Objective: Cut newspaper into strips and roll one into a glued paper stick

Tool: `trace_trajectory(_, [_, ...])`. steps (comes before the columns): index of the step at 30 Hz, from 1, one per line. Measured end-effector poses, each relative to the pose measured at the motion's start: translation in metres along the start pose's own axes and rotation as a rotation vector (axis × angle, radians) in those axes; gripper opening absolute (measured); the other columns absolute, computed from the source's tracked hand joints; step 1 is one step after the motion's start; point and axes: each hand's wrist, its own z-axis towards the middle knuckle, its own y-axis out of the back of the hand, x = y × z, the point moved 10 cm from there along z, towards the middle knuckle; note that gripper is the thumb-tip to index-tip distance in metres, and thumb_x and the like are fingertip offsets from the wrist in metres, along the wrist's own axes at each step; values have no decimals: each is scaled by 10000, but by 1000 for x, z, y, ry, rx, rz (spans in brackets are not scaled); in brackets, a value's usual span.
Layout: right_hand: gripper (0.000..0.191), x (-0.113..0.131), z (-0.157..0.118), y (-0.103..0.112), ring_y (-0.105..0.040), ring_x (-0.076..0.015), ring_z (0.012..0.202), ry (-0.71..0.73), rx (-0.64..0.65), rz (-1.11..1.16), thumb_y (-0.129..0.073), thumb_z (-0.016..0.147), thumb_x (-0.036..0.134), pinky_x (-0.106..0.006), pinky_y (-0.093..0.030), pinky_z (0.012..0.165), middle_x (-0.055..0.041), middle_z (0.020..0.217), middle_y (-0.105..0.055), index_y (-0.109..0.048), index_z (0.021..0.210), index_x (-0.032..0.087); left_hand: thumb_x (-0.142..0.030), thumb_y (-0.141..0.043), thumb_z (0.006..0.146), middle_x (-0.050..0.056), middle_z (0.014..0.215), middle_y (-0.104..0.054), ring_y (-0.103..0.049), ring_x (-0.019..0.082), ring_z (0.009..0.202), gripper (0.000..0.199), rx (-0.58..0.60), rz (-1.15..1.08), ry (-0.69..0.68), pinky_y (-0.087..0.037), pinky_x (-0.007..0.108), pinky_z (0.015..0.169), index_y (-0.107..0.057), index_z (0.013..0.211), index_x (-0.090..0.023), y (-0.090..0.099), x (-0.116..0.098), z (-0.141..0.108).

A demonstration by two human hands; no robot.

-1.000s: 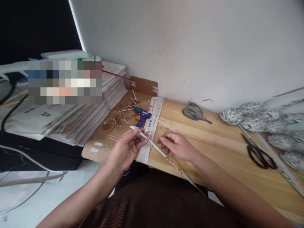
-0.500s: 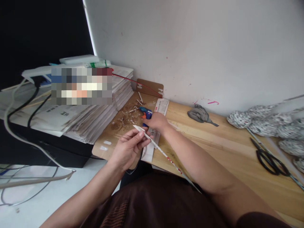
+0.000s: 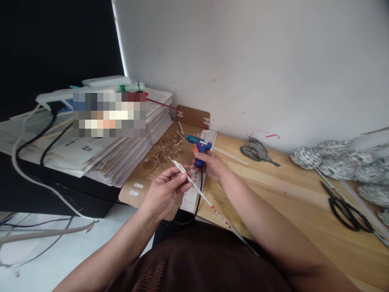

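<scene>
A thin rolled-paper stick (image 3: 206,200), white with red patches, is pinched near its pointed end by my left hand (image 3: 165,188). Its other end slants down toward my lap. My right hand (image 3: 214,164) grips the handle of a blue hot glue gun (image 3: 203,148) with an orange trigger and a teal front, its nozzle pointing left. A small red light glows on the gun's body, and a clear glue stick (image 3: 232,156) sticks out of its back. The gun is just beyond the paper tip and apart from it. Some right-hand fingers are hidden.
Glue-stained cardboard (image 3: 130,194) with paper scraps lies under the gun. At left a tall paper stack (image 3: 121,158) carries a power strip (image 3: 57,99) and cords. A grey cloth (image 3: 255,151), black scissors (image 3: 346,209) and woven paper bundles (image 3: 306,156) lie on the right.
My right hand has lifted the glue gun and drawn it slightly right, so its body and glue stick now show. My left hand keeps its pinch on the paper stick almost in place.
</scene>
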Motion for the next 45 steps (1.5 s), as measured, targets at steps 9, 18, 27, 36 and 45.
trace_trajectory(9, [362, 22, -21, -8, -608, -114, 422, 83, -25, 203, -732, 749, 497, -174, -351, 324, 66, 565, -601, -540, 866, 213, -183, -845, 693, 52, 841, -735, -717, 138, 764, 256, -34, 5, -66, -602, 189, 668, -744, 925, -139, 1, -7, 3])
trace_trajectory(18, [331, 17, -51, -9, -555, -94, 382, 9, 59, 214, -722, 761, 484, -185, -328, 328, 52, 556, -597, -554, 799, 202, -116, -815, 697, 93, 1207, -694, -696, 86, 779, 177, -110, 38, -302, -546, 113, 624, -760, 865, -119, 34, -71, 17])
trace_trajectory(27, [334, 6, -62, -16, -530, -85, 360, -125, 116, 312, -714, 759, 479, -178, -294, 322, 44, 509, -593, -549, 716, 192, -63, -803, 700, 102, 915, -732, -709, 196, 976, 96, -80, 15, -138, -595, 164, 722, -722, 749, -81, 31, -46, 35])
trace_trajectory(36, [333, 19, -54, 9, -518, -82, 370, -12, -64, 415, -754, 714, 454, -174, -292, 329, 61, 506, -576, -547, 757, 197, 9, -664, 806, 83, 886, -715, -716, 113, 780, 105, -285, -5, -125, -536, 80, 551, -722, 797, -79, 58, -55, 44])
trace_trajectory(45, [378, 10, -55, 5, -535, -94, 394, 9, -17, 316, -754, 712, 511, -191, -312, 336, 51, 547, -588, -536, 757, 206, -102, -758, 756, 73, 983, -738, -722, 130, 794, 99, -223, 48, -164, -473, 114, 494, -726, 847, -124, 52, -61, 47])
